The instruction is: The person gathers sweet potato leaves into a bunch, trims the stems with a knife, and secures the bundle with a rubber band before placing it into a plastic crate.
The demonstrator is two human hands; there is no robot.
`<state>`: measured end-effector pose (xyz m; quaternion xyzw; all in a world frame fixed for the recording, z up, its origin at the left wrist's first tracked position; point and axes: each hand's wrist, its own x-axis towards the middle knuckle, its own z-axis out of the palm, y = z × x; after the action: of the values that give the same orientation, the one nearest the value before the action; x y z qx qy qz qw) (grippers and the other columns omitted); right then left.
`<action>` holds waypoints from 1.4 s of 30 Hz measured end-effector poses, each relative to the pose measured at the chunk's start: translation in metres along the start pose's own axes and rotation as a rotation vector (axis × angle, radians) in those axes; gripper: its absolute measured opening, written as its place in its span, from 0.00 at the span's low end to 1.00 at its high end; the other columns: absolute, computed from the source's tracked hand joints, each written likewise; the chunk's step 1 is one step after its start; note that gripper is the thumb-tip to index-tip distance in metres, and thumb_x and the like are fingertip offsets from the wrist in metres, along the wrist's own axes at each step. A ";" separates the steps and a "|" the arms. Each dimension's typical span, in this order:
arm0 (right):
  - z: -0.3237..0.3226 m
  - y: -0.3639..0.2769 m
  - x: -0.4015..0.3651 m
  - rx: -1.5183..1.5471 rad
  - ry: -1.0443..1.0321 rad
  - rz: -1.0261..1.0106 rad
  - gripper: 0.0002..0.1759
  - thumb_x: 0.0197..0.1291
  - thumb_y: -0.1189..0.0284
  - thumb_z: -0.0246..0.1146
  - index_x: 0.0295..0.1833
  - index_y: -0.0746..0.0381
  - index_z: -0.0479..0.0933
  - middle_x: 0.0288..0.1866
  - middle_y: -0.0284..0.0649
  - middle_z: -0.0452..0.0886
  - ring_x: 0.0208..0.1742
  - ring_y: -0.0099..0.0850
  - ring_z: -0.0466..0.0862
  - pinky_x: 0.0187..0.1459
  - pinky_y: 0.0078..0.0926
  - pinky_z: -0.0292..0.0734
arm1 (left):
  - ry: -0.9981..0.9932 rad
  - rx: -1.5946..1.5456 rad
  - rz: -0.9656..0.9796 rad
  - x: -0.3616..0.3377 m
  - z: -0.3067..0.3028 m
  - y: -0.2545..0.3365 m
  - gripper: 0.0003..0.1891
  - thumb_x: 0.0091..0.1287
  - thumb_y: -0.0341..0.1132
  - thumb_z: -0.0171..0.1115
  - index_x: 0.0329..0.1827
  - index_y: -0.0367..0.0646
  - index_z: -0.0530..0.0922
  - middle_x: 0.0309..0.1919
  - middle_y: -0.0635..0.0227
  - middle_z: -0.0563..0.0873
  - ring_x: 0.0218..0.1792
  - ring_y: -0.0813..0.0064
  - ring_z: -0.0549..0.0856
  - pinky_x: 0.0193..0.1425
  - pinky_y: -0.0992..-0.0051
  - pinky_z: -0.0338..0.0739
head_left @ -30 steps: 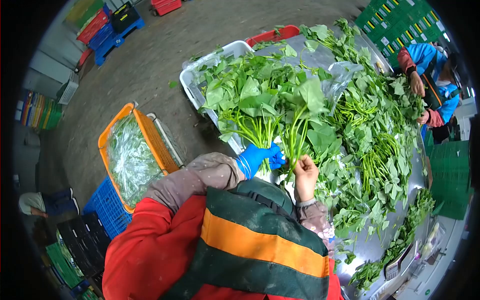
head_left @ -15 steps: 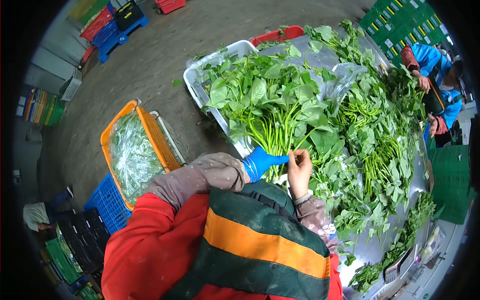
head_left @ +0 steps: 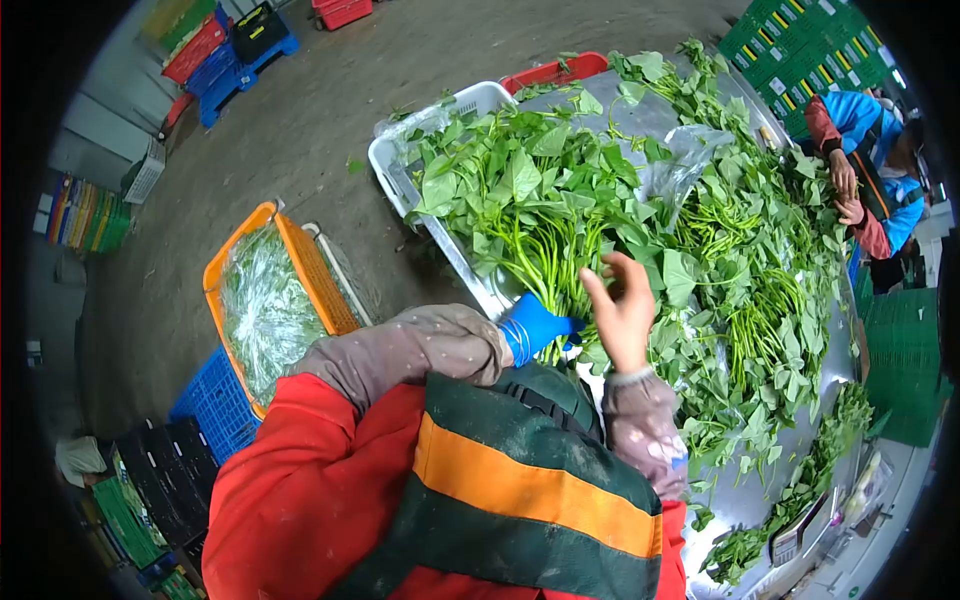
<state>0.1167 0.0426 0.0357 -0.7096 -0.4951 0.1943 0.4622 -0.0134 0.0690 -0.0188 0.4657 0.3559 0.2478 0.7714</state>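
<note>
My left hand (head_left: 540, 325), in a blue glove, is closed around the stems of a bunch of leafy greens (head_left: 545, 262). The leaves of the bunch fan out away from me, and its stem ends show below the glove. My bare right hand (head_left: 626, 312) is just right of the stems, thumb and fingers apart, with nothing seen in it. Beneath the bunch's leaves lies a white crate (head_left: 384, 165), partly hidden by greens. More loose leafy greens (head_left: 760, 310) are spread over the metal table (head_left: 655, 118) to the right.
A clear plastic bag (head_left: 688, 165) lies among the greens. On the left stands an orange crate (head_left: 312, 270) holding a bagged load, beside a blue crate (head_left: 215, 405). A co-worker (head_left: 860, 125) handles greens across the table. Green crates (head_left: 800, 50) are stacked behind.
My right hand has left the stems and opened, moving slightly right. My left hand keeps its grip, shifted a little lower. The co-worker's hands have come together at the greens.
</note>
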 end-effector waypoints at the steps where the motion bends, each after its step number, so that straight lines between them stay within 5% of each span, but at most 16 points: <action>1: 0.009 -0.006 0.004 -0.266 0.024 -0.116 0.16 0.48 0.70 0.68 0.42 0.63 0.76 0.33 0.39 0.75 0.33 0.32 0.77 0.34 0.27 0.71 | 0.003 0.052 0.042 0.002 -0.001 -0.006 0.13 0.53 0.32 0.66 0.39 0.34 0.77 0.31 0.61 0.84 0.29 0.73 0.82 0.34 0.72 0.74; 7: 0.017 0.002 -0.013 0.174 -0.183 -0.070 0.07 0.50 0.74 0.65 0.34 0.65 0.77 0.32 0.42 0.78 0.35 0.31 0.79 0.39 0.26 0.72 | 0.014 0.265 0.046 0.010 -0.018 -0.031 0.13 0.52 0.33 0.66 0.38 0.36 0.78 0.30 0.60 0.83 0.32 0.72 0.81 0.34 0.70 0.74; 11: -0.023 0.003 -0.033 0.606 -0.605 0.301 0.08 0.58 0.76 0.60 0.42 0.68 0.73 0.30 0.41 0.81 0.33 0.26 0.81 0.39 0.20 0.76 | -0.055 0.014 -0.031 0.002 -0.011 -0.010 0.07 0.55 0.29 0.64 0.36 0.38 0.80 0.31 0.64 0.84 0.31 0.75 0.81 0.36 0.73 0.75; 13: -0.052 0.030 -0.036 1.087 -0.415 0.108 0.13 0.58 0.73 0.61 0.47 0.65 0.73 0.39 0.43 0.81 0.43 0.31 0.81 0.48 0.28 0.76 | -0.181 -0.016 -0.113 0.001 -0.016 0.001 0.15 0.57 0.30 0.65 0.47 0.39 0.78 0.41 0.66 0.83 0.40 0.77 0.80 0.46 0.73 0.75; 15: -0.066 -0.005 -0.027 1.752 0.118 0.273 0.22 0.57 0.66 0.63 0.54 0.64 0.69 0.52 0.44 0.77 0.54 0.33 0.76 0.58 0.36 0.69 | -0.222 -0.262 -0.198 0.005 -0.016 -0.009 0.15 0.58 0.30 0.65 0.48 0.38 0.78 0.43 0.67 0.83 0.43 0.78 0.80 0.49 0.74 0.74; 16: -0.070 0.012 -0.030 1.588 0.029 0.313 0.30 0.55 0.61 0.64 0.60 0.62 0.64 0.61 0.42 0.70 0.61 0.33 0.70 0.62 0.36 0.63 | -0.201 -0.239 -0.152 0.003 -0.012 -0.003 0.15 0.58 0.31 0.64 0.48 0.37 0.78 0.43 0.67 0.83 0.44 0.78 0.80 0.50 0.75 0.73; 19: -0.044 0.046 -0.050 0.868 -0.308 0.568 0.27 0.57 0.58 0.62 0.55 0.64 0.66 0.51 0.43 0.75 0.54 0.32 0.75 0.53 0.30 0.71 | -0.253 -0.199 -0.064 0.004 -0.002 0.011 0.17 0.58 0.33 0.65 0.50 0.37 0.77 0.45 0.66 0.82 0.47 0.79 0.79 0.53 0.77 0.71; 21: -0.025 0.041 -0.055 0.620 -0.477 0.615 0.22 0.58 0.61 0.63 0.50 0.65 0.68 0.43 0.41 0.78 0.44 0.29 0.80 0.41 0.25 0.76 | -0.144 -0.088 -0.131 0.011 0.011 0.009 0.18 0.57 0.36 0.67 0.48 0.38 0.78 0.38 0.65 0.84 0.38 0.77 0.82 0.43 0.78 0.76; 23: -0.011 0.015 -0.058 0.810 -0.553 0.725 0.19 0.57 0.65 0.64 0.49 0.64 0.69 0.36 0.39 0.80 0.33 0.26 0.81 0.29 0.19 0.74 | -0.247 -0.126 -0.563 -0.001 0.014 0.041 0.16 0.59 0.43 0.64 0.43 0.42 0.77 0.20 0.62 0.80 0.16 0.72 0.79 0.15 0.75 0.72; 29: -0.013 0.012 -0.060 0.721 -0.676 0.671 0.10 0.56 0.67 0.64 0.37 0.62 0.76 0.25 0.33 0.79 0.21 0.19 0.76 0.19 0.14 0.64 | -0.480 0.068 -0.355 -0.003 0.001 0.034 0.21 0.63 0.51 0.57 0.46 0.42 0.77 0.20 0.59 0.82 0.20 0.70 0.82 0.23 0.75 0.76; 30: -0.017 0.013 -0.055 0.720 -0.721 0.671 0.08 0.57 0.69 0.62 0.36 0.62 0.76 0.24 0.34 0.78 0.21 0.20 0.76 0.18 0.15 0.64 | -0.538 0.221 -0.654 0.011 -0.012 0.014 0.21 0.64 0.52 0.55 0.40 0.42 0.81 0.24 0.62 0.84 0.26 0.72 0.83 0.33 0.75 0.77; 32: -0.030 0.005 -0.050 0.851 -0.707 0.728 0.09 0.59 0.68 0.59 0.33 0.63 0.74 0.22 0.35 0.76 0.19 0.20 0.74 0.15 0.15 0.61 | -0.671 0.913 -0.266 -0.008 -0.012 0.086 0.19 0.60 0.52 0.60 0.37 0.43 0.83 0.30 0.65 0.85 0.32 0.75 0.83 0.40 0.75 0.75; 34: -0.042 0.009 -0.047 0.931 -0.772 0.727 0.11 0.60 0.67 0.57 0.30 0.63 0.73 0.22 0.34 0.74 0.18 0.20 0.72 0.14 0.15 0.60 | -0.781 1.143 0.039 -0.047 -0.003 0.150 0.18 0.51 0.44 0.69 0.42 0.46 0.82 0.34 0.60 0.85 0.36 0.65 0.84 0.43 0.70 0.76; 36: -0.042 -0.014 -0.056 0.973 -0.677 0.566 0.09 0.59 0.68 0.57 0.31 0.62 0.74 0.22 0.35 0.75 0.18 0.19 0.74 0.15 0.13 0.61 | -0.729 0.982 0.893 -0.060 0.019 0.153 0.24 0.47 0.40 0.67 0.50 0.49 0.78 0.40 0.63 0.82 0.49 0.61 0.79 0.52 0.62 0.73; 39: -0.061 -0.040 -0.052 0.814 -1.077 0.494 0.08 0.59 0.69 0.58 0.38 0.62 0.74 0.24 0.35 0.77 0.18 0.19 0.75 0.16 0.11 0.62 | -0.680 1.460 1.214 -0.029 0.039 0.142 0.24 0.49 0.39 0.64 0.52 0.49 0.76 0.41 0.64 0.80 0.52 0.58 0.76 0.54 0.59 0.70; 42: -0.069 -0.034 -0.059 0.944 -0.989 0.630 0.16 0.63 0.62 0.54 0.38 0.66 0.74 0.25 0.39 0.79 0.18 0.20 0.76 0.16 0.12 0.65 | -0.840 1.502 0.688 -0.021 0.035 0.132 0.20 0.50 0.39 0.63 0.48 0.47 0.78 0.35 0.57 0.82 0.39 0.60 0.81 0.46 0.61 0.75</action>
<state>0.1241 -0.0382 0.0877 -0.3739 -0.2827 0.8050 0.3636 -0.0055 0.0936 0.1169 0.9749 -0.0436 -0.0218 0.2171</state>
